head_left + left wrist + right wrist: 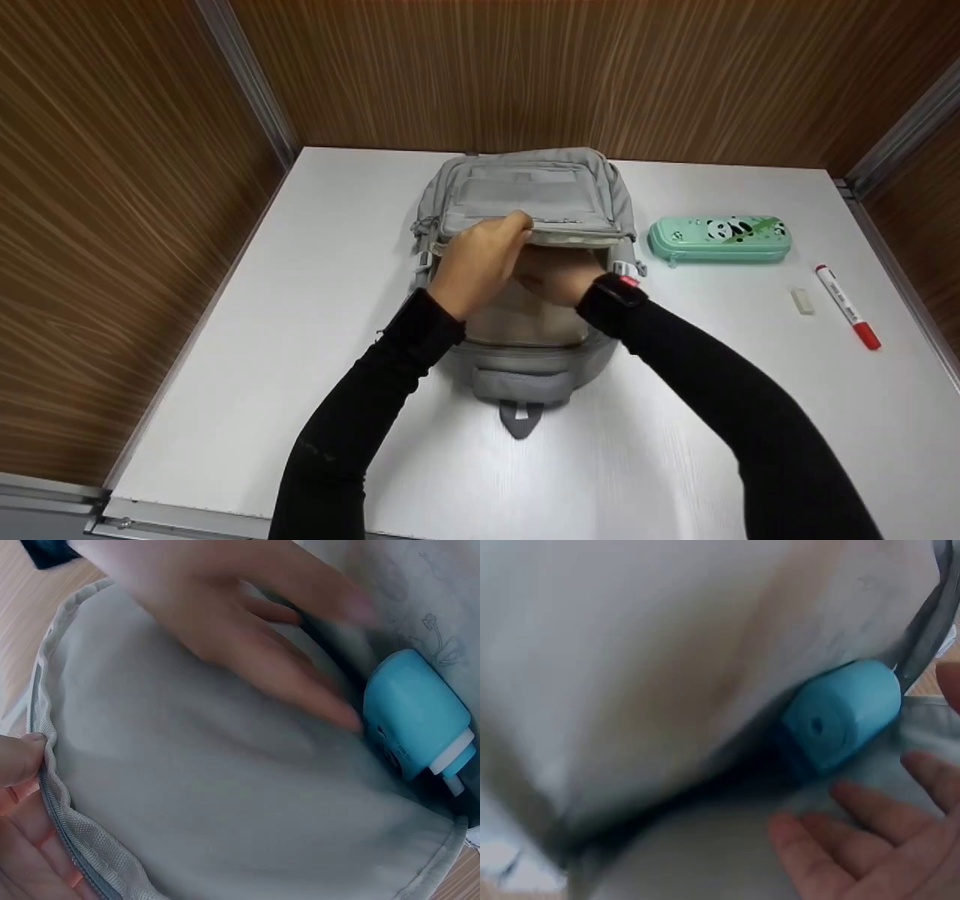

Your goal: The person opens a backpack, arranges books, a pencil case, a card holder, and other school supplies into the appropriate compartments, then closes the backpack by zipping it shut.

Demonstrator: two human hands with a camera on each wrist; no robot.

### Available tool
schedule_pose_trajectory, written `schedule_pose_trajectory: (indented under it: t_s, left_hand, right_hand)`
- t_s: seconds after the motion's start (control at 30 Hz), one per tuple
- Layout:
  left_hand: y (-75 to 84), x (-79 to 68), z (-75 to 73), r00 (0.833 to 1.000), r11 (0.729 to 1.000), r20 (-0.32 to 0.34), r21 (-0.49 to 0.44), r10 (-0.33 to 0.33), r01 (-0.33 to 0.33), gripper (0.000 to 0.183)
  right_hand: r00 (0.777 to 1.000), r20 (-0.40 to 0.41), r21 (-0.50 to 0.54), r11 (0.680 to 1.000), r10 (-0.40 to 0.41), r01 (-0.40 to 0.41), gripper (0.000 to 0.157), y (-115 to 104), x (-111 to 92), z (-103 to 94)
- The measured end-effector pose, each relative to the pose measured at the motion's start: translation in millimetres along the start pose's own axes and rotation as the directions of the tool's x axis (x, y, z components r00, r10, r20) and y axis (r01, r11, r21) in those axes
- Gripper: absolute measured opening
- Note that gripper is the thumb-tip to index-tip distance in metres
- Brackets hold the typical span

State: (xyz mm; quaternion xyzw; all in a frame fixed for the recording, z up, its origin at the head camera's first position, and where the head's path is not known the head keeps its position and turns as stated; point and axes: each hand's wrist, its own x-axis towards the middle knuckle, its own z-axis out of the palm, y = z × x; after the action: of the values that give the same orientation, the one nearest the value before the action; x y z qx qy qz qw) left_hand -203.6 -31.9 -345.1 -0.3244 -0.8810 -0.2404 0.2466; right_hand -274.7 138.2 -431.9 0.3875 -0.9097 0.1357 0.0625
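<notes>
A grey backpack (525, 360) lies on the white table, its main compartment unzipped. My left hand (484, 259) pinches the zippered edge of the lifted front panel (187, 780). Inside the compartment, partly hidden under that panel in the head view, is my right hand (559, 274). The right wrist view shows that hand (877, 847) with its fingers spread and nothing between them. Close to its fingertips, a light-blue bottle-shaped thing (416, 709) with a white band and narrow tip lies in the compartment, against the pale patterned lining (427, 607).
Right of the backpack sits a mint-green panda pencil case (720, 240). A small white eraser (802, 301) and a white marker with a red cap (846, 304) lie nearer the table's right edge. Wood-patterned panels (525, 75) enclose the back and sides.
</notes>
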Motion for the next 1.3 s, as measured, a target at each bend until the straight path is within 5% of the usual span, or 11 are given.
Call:
schedule_pose_trajectory:
  t_s: [0.13,0.27,0.43,0.6,0.77,1.0,1.3]
  left_hand:
    - [-1.9,-1.7,1.0,1.000,1.000,-0.018,-0.006,0.005,-0.006,0.017]
    - [-4.2,-3.7,2.1,1.000,1.000,-0.018,-0.014,0.010,-0.010,0.016]
    - [-4.7,-8.4,2.3,1.000,1.000,-0.004,0.000,0.010,-0.010,0.016]
    - [-2.5,-16.4,3.3,1.000,1.000,-0.007,0.022,0.017,-0.017,0.015]
    - [0.2,-27.2,4.9,1.000,1.000,0.001,0.008,0.023,-0.023,0.012]
    - [2.7,-43.1,9.1,0.998,0.998,-0.016,-0.005,0.063,-0.063,0.011]
    - [5.3,-47.4,11.2,0.998,0.998,0.008,-0.028,0.064,-0.064,0.011]
  right_hand:
    - [0.994,0.045,0.004,0.995,0.101,-0.101,0.038,6.2,-42.5,-47.0]
    - [0.955,0.085,-0.029,0.959,0.283,-0.282,0.026,38.0,-69.4,-64.7]
    - [0.905,0.055,-0.077,0.905,0.422,-0.417,0.033,78.6,-89.9,-75.7]
    - [0.837,0.002,-0.121,0.831,0.547,-0.543,0.047,110.9,-102.3,-74.7]
    - [0.780,0.048,-0.206,0.770,0.624,-0.604,0.064,129.2,-104.2,-63.2]
    - [0.760,0.079,-0.230,0.754,0.645,-0.615,0.082,133.5,-100.3,-46.0]
    - [0.745,0.110,-0.204,0.749,0.658,-0.631,0.072,135.9,-105.6,-35.0]
